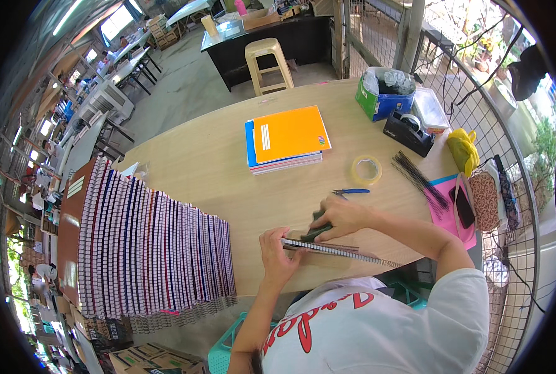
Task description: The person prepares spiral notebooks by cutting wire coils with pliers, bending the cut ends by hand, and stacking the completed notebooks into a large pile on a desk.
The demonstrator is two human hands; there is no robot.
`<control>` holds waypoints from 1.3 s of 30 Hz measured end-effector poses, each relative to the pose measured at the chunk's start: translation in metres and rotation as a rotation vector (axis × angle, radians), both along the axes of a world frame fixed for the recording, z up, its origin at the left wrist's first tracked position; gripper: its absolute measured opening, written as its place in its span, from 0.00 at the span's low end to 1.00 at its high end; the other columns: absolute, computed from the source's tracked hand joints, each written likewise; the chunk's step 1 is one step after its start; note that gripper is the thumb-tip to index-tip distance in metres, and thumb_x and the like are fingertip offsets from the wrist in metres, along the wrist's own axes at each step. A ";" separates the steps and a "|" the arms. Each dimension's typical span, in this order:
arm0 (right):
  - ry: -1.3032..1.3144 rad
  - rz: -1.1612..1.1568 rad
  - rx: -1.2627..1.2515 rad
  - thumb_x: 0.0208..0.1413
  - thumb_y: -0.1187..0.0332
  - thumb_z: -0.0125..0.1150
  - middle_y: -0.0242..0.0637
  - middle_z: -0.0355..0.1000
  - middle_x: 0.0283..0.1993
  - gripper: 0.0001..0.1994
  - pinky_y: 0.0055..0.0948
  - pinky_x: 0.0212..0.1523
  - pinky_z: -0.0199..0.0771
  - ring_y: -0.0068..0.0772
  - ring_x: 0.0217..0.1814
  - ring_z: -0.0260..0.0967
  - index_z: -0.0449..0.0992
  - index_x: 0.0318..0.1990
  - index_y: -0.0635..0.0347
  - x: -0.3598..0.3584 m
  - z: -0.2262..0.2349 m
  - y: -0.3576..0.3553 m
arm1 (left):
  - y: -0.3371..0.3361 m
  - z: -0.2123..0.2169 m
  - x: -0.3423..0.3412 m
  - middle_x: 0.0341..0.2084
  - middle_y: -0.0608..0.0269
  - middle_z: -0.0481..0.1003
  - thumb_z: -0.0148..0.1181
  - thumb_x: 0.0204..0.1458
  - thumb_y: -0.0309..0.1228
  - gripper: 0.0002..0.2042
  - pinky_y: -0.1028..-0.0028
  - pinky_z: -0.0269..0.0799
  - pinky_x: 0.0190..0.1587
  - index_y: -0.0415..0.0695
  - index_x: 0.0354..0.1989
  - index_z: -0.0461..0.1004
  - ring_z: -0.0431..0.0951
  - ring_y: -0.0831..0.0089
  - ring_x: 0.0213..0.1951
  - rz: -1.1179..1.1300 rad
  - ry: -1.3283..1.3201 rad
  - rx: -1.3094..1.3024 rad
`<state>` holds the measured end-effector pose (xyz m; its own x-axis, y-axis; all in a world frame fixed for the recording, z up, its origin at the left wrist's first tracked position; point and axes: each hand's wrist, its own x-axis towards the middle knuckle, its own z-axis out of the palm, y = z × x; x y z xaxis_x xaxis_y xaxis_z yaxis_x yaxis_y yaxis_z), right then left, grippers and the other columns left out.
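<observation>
Orange notebook [290, 133] atop stack | green box [382, 96] behind | hands perhaps crimping.

Table [215, 168] centre lies open between the notebook stack [287, 138] and the near edge. The bound-notebook row [153, 249] blocks the left end; tape roll [366, 169], pliers [351, 192] and binding combs [421, 181] crowd the right.

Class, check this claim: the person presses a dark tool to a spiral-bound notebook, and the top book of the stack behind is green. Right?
Not quite. In the head view the top book is orange, not green. The right hand does press a dark tool to the spiral-bound notebook.
</observation>
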<state>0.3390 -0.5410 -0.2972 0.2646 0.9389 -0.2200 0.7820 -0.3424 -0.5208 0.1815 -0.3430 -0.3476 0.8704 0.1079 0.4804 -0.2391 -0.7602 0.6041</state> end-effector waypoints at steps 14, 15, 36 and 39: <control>0.382 -0.069 0.239 0.58 0.46 0.58 0.54 0.75 0.47 0.26 0.39 0.55 0.69 0.52 0.51 0.70 0.79 0.56 0.52 0.003 -0.018 0.027 | 0.043 -0.034 -0.002 0.38 0.60 0.71 0.66 0.49 0.17 0.29 0.74 0.74 0.46 0.44 0.58 0.58 0.74 0.74 0.41 -0.134 0.072 -0.856; 0.584 -0.169 0.315 0.58 0.46 0.57 0.55 0.76 0.46 0.26 0.39 0.54 0.69 0.52 0.50 0.70 0.79 0.56 0.52 0.003 -0.019 0.028 | 0.044 -0.034 -0.002 0.36 0.60 0.72 0.67 0.50 0.18 0.30 0.77 0.75 0.42 0.46 0.58 0.58 0.74 0.75 0.38 -0.131 0.066 -0.858; -0.477 -0.859 -0.061 0.50 0.49 0.68 0.48 0.62 0.56 0.34 0.57 0.58 0.59 0.50 0.60 0.58 0.69 0.56 0.66 0.014 -0.181 -0.095 | 0.016 -0.049 0.009 0.39 0.69 0.72 0.70 0.51 0.24 0.10 0.78 0.69 0.47 0.43 0.38 0.75 0.72 0.81 0.41 -0.255 0.129 -1.278; -0.628 -0.719 0.070 0.51 0.50 0.66 0.48 0.62 0.56 0.33 0.58 0.59 0.58 0.50 0.60 0.58 0.68 0.56 0.67 0.013 -0.189 -0.105 | -0.007 -0.034 0.008 0.39 0.68 0.75 0.67 0.53 0.20 0.10 0.78 0.70 0.48 0.43 0.42 0.76 0.73 0.81 0.41 -0.228 0.232 -1.354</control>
